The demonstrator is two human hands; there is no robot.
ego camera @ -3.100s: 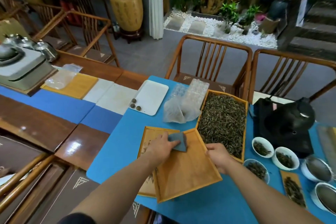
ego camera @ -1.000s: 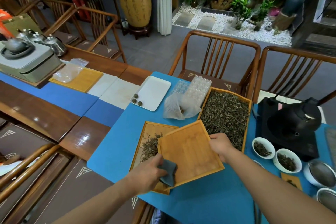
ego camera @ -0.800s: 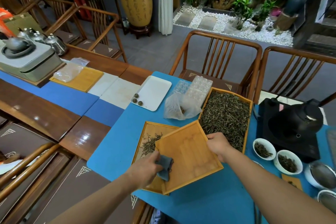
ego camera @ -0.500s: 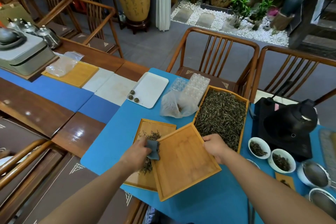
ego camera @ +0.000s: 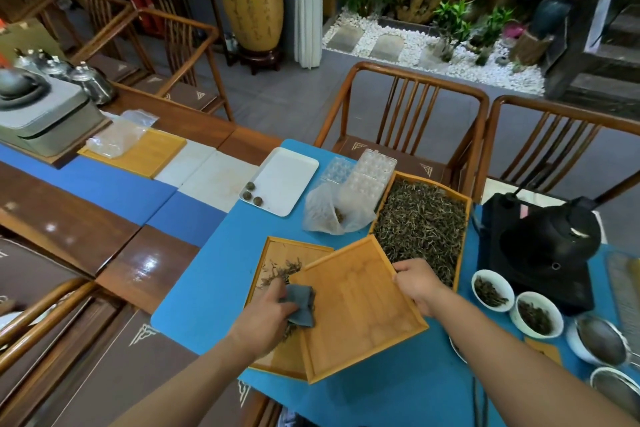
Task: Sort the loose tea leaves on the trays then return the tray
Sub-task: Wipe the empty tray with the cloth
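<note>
An empty bamboo tray lies tilted over the right part of a second bamboo tray, which holds a small heap of loose tea leaves. My right hand grips the empty tray's far right edge. My left hand holds a grey cloth at the empty tray's left rim, over the leaves. A third, deeper bamboo tray behind them is full of tea leaves.
A white tray with three tea balls, a plastic bag and clear moulds lie further back. A black kettle on its base and small white bowls stand at right. Chairs line the table's far side.
My left hand wiped the cloth across the empty tray from its far side to its left rim. Leaves now lie exposed on the lower tray. My right hand kept its grip.
</note>
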